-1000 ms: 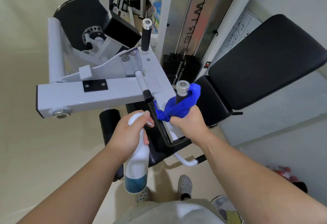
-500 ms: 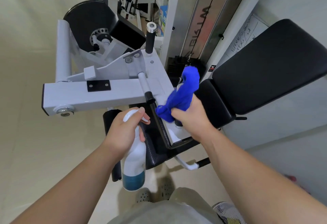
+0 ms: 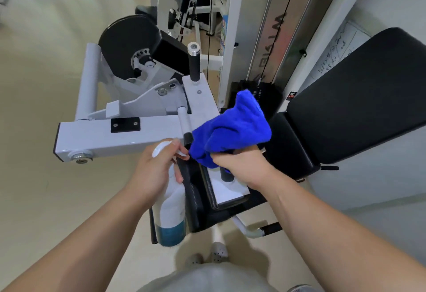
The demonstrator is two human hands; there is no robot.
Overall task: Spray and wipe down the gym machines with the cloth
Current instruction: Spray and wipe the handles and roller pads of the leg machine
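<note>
right hand grip: my right hand (image 3: 242,165) is clamped on the blue cloth (image 3: 232,128), with a wad of it bunched in my fist. the rest billows up and over the near handle post (image 3: 226,175). only the post's lower end shows, just under my palm. i cannot tell if my fingers close round the post through the cloth.
left hand grip: my left hand (image 3: 154,169) is wrapped round the neck of the white spray bottle (image 3: 171,206), forefinger laid over its head. the bottle hangs down beside the seat edge, with a band of blue liquid low in its base.
how the cloth handles: i judge it soft, light and floppy. it is best held as a wad in the palm so that no loose corner trails. the post beneath is stiff and round, so wrapping and twisting should suit it.
how the bottle handles: smooth plastic and nearly empty, so probably light. it could be slick if wet, and the neck is the sure hold.
just beside: the cloth touches or nearly touches the white frame beam (image 3: 99,135).
further out: the far handle post (image 3: 194,63) stands upright and bare, well apart. the black back pad (image 3: 359,98) lies to my right.
step in hand: wiping the near post, i'd say, with much of the machine left to do.
</note>
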